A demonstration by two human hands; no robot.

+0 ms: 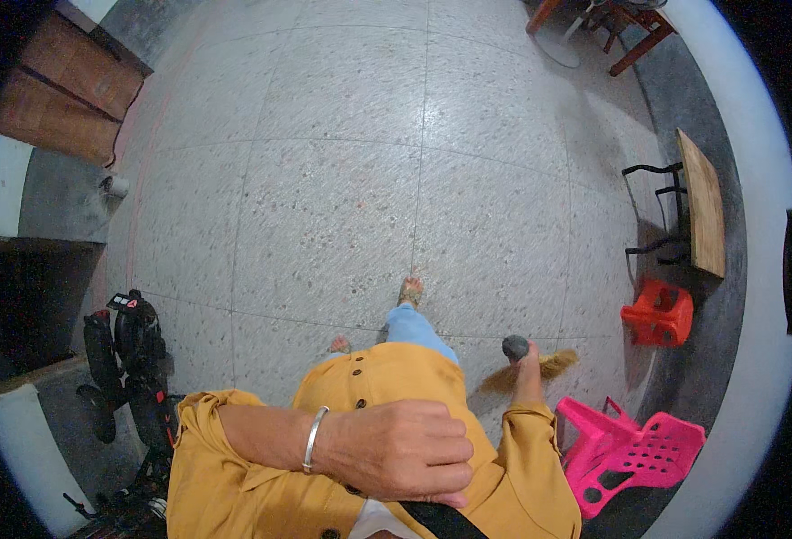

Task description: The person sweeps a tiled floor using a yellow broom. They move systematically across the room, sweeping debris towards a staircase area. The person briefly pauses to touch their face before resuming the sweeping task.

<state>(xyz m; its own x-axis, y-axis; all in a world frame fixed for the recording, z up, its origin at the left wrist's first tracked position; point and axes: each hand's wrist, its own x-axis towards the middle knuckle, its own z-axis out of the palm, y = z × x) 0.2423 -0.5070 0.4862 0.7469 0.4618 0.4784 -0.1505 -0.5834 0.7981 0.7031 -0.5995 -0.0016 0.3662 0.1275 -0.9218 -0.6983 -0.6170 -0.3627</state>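
My left hand (405,449) is drawn across my chest, its fingers curled closed with the knuckles up. A silver bangle (315,438) circles that wrist. Just under the hand a black strap (442,519) crosses my yellow jacket; what the curled fingers hold, if anything, is hidden. Down at my right side, my right hand (528,373) is closed around a broom, whose dark rounded handle end (514,348) sticks up past the fingers. Straw-coloured bristles (555,363) show below, near the speckled tile floor (333,198).
At right stand a pink plastic chair (634,449), a red stool (658,312) and a wooden-topped folding table (701,202) tipped against the wall. Left of me is a black scooter (140,350). Wooden doors (68,85) are at far left, a wooden-legged table (640,49) at far right.
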